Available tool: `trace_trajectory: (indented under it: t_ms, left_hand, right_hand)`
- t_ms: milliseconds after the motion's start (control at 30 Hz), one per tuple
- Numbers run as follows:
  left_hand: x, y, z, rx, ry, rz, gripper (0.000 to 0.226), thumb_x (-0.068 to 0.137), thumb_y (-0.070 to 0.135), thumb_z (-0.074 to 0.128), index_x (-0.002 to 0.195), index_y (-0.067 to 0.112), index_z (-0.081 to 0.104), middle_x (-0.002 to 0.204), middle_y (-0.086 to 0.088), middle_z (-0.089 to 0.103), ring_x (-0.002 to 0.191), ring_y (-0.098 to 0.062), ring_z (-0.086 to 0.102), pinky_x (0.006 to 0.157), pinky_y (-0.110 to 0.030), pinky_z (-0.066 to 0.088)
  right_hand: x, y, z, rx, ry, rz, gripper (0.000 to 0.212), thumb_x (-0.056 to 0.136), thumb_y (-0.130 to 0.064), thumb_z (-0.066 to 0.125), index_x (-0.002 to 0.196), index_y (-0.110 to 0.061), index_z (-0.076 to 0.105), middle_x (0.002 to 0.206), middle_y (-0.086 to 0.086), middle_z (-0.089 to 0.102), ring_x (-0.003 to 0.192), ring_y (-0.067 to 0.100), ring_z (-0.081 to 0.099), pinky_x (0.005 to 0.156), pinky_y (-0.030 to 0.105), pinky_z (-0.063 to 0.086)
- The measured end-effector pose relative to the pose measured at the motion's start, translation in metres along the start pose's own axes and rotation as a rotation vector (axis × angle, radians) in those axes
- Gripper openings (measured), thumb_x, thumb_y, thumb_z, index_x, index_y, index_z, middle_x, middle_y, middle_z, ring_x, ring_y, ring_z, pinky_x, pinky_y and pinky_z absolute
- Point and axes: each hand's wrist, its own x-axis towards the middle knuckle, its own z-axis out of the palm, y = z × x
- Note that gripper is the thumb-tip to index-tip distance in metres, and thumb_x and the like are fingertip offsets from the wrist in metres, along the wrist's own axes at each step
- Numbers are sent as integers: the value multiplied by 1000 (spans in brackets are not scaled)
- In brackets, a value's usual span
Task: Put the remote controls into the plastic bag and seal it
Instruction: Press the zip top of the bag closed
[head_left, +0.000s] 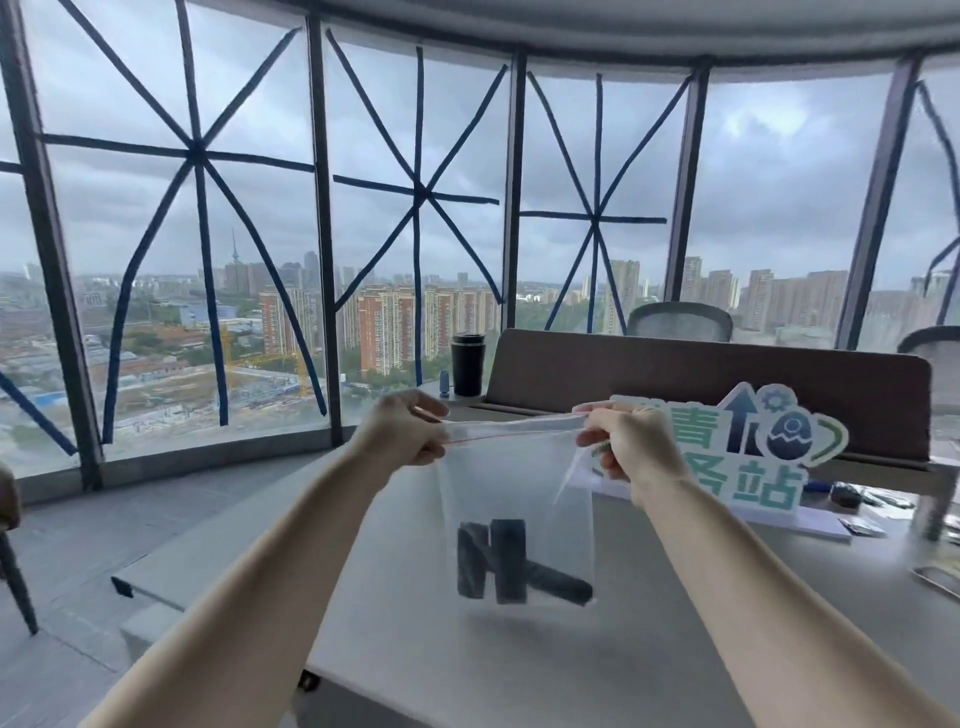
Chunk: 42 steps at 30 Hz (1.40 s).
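Note:
A clear plastic bag (511, 483) hangs in the air above the grey table (467, 654). Three black remote controls (511, 564) lie at the bag's bottom, two upright and one slanting to the right. My left hand (408, 434) pinches the left end of the bag's zip strip. My right hand (628, 441) pinches the right end of the same strip. The strip is stretched taut between both hands, roughly level. Whether the strip is pressed fully closed along its length cannot be told.
A teal and white sign (753, 457) stands on the table right behind my right hand. A black tumbler (467, 364) stands at the far edge beside a brown divider panel (727, 389). Small items lie at the right (857, 509). Taped windows curve around the back.

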Motion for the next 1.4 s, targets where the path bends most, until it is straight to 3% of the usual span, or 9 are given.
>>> trace_trajectory:
  t_ms: [233,367,533,667,767,867,967,1167,1400]
  left_hand:
    - [6,25,43,-259,-200,31,11,76,3,74,86,8,73,79,-8,72,69,-12,68,62,-13,56]
    - [1,0,78,-102,-255,116,17,66,9,82,75,22,78,85,-9,76,78,-16,69,81,-26,57]
    - [-5,-15,111,33,-138,139,5,75,11,76,70,13,75,70,-12,72,55,-16,58,50,-25,51]
    - [-9,-11,123,-72,-171,60,10,80,16,73,81,6,72,74,-6,74,56,-14,57,47,-19,48]
    - [-13,-2,133,-159,-216,35,12,83,19,69,89,8,71,79,-1,74,55,-10,59,48,-18,47]
    - [-18,11,146,-191,-244,91,7,84,13,68,87,8,71,75,-1,73,46,-5,58,43,-16,47]
    - [-25,27,160,-143,-279,169,9,84,10,66,76,9,71,68,1,71,43,-5,55,41,-16,45]
    - [-30,41,170,-75,-286,232,11,81,8,67,72,6,72,69,-2,71,43,-6,54,40,-17,44]
    - [-35,37,172,-171,-300,158,9,83,11,67,77,7,73,71,0,73,46,-8,59,45,-21,49]
  right_hand:
    - [-1,-46,-75,-203,23,-111,12,83,-2,64,82,1,76,62,11,66,31,11,35,32,16,27]
    - [-3,-39,-105,-414,3,-98,21,79,-6,66,81,13,74,57,15,55,31,13,29,35,17,22]
    - [-12,-42,-127,-574,3,-90,24,77,-10,72,70,13,73,39,4,48,37,19,32,33,16,24]
    - [-16,-49,-141,-646,17,-48,16,72,-12,73,62,0,76,36,-1,41,37,16,29,38,21,25]
    - [-15,-53,-153,-842,163,-37,31,67,-17,69,40,-12,56,36,-9,44,48,21,40,51,28,31]
    - [-24,-50,-149,-1188,257,-186,19,75,-34,58,68,-21,71,78,-4,66,83,28,61,70,32,46]
    - [-40,-51,-126,-1173,43,-414,44,80,-59,60,116,-35,70,115,-9,66,114,22,54,90,36,41]
    - [-33,-44,-108,-1123,-45,-449,13,81,-33,67,74,-26,74,83,-6,74,85,18,67,84,42,54]
    - [-31,-40,-107,-1095,-56,-413,13,78,-31,64,70,-25,71,78,-8,72,79,15,67,75,40,57]
